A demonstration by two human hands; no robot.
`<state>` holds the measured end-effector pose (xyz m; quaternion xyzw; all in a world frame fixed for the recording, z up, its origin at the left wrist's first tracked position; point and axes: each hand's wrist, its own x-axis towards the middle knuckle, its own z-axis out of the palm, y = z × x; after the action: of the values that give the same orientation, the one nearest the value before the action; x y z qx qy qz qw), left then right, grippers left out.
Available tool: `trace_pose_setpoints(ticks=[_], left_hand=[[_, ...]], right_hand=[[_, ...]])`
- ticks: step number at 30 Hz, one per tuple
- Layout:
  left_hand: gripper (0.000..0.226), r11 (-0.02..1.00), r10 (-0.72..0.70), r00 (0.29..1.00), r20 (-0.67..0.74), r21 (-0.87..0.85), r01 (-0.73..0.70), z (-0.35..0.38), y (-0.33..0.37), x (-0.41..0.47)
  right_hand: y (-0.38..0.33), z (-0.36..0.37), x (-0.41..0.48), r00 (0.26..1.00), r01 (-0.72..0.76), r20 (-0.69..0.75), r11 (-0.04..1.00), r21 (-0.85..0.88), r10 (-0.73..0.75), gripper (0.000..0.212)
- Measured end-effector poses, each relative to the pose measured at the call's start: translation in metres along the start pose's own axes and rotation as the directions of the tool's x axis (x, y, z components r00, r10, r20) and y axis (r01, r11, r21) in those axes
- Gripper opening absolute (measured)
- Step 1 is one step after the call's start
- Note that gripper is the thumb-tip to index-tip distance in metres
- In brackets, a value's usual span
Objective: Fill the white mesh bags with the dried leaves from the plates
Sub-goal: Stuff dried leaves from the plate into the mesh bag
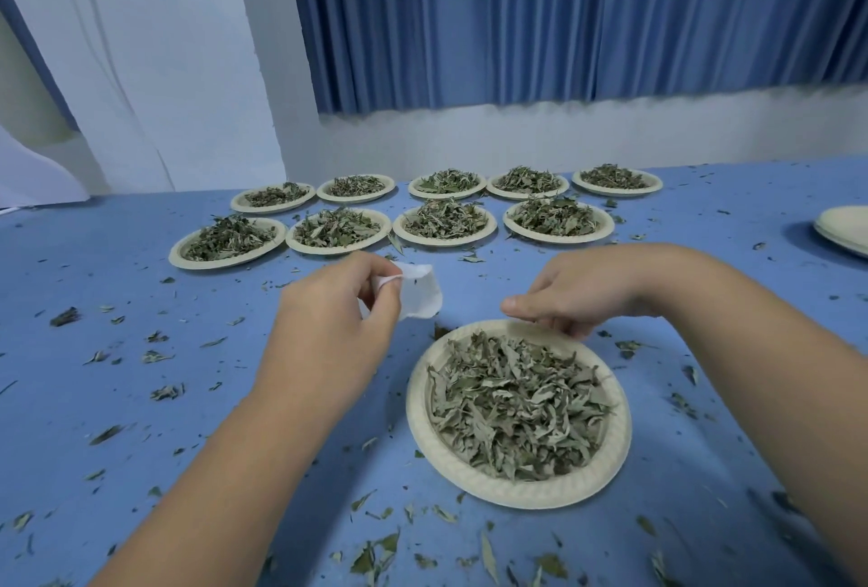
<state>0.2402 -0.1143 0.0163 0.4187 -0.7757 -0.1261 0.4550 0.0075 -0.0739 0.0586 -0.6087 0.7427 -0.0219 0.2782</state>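
The blue table [141, 422] fills the lower two thirds of the frame, and the blue curtain [563, 13] hangs across the upper right. Across the middle we have nine heaped plates [225, 263] in two rows, with bare plates [845, 229] cut off at the right edge. Lower centre right sits the near plate [469, 478], piled with dried leaves [516, 408]; this is the one we work from.

Our right hand [587, 290] is at that plate's far rim, fingers curled down onto the edge of the heap. We cannot tell whether it has a pinch of leaf between thumb and fingers. Our left hand [329, 319], just left of centre, pinches the white mesh bag [422, 297] by its upper edge between thumb and fingertips. The bag hangs above the table just beyond the plate's upper left rim, apart from the right hand, and looks flat and unfilled to us. Smallest of all, leaf crumbs [375, 553] are strewn over the table, thickest along the bottom edge.

We judge the step in hand to be a first pinch into the bag. To do it well we should spread the mouth with the left fingers and bring the bag over the plate so spills fall back on the heap. We should take small pinches, since dry leaf crumbles, and push them past the mouth before letting go
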Motion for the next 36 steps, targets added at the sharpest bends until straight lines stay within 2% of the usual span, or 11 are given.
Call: trace_pose_setpoints(ticks=[2, 4, 6, 11, 16, 20, 26, 32, 36], left_hand=[[0.013, 1.0, 0.003, 1.0, 0.011, 0.012, -0.003, 0.001, 0.0, 0.0], [0.014, 0.999, 0.018, 1.0, 0.017, 0.027, -0.018, 0.001, 0.0, 0.0], [0.015, 0.998, 0.032, 0.999, 0.019, 0.049, -0.033, 0.002, 0.002, 0.0], [0.013, 0.997, 0.049, 0.998, 0.026, 0.061, -0.05, 0.006, 0.005, 0.0], [0.011, 0.995, 0.061, 0.997, 0.04, 0.074, -0.064, 0.01, 0.006, -0.002], [0.015, 0.996, 0.046, 0.998, 0.05, 0.071, -0.05, 0.01, 0.007, -0.002], [0.017, 0.999, 0.009, 0.999, 0.052, 0.039, -0.011, 0.01, 0.007, -0.002], [0.012, 1.0, -0.011, 0.998, 0.066, 0.015, 0.01, 0.011, 0.007, -0.003], [0.011, 1.0, -0.015, 0.998, 0.06, -0.004, 0.016, 0.01, 0.007, -0.004]], right_hand=[[-0.005, -0.003, -0.006, 1.0, 0.006, -0.021, 0.999, -0.053, -0.008, 0.056], [-0.014, -0.008, -0.017, 0.991, 0.036, -0.119, 0.983, -0.18, -0.058, 0.053], [-0.022, -0.007, -0.031, 0.971, 0.098, -0.195, 0.975, -0.201, -0.138, 0.05], [-0.029, 0.027, -0.059, 0.945, 0.282, -0.098, 0.927, -0.249, -0.313, 0.069], [-0.025, 0.036, -0.06, 0.923, 0.345, -0.033, 0.861, -0.374, -0.385, 0.079], [-0.025, 0.04, -0.056, 0.919, 0.363, -0.004, 0.85, -0.381, -0.394, 0.062], [-0.027, 0.041, -0.054, 0.907, 0.35, -0.079, 0.845, -0.404, -0.414, 0.034], [-0.024, 0.043, -0.055, 0.874, 0.369, -0.159, 0.84, -0.397, -0.459, 0.02], [-0.018, 0.039, -0.053, 0.849, 0.401, -0.235, 0.867, -0.296, -0.473, 0.012]])
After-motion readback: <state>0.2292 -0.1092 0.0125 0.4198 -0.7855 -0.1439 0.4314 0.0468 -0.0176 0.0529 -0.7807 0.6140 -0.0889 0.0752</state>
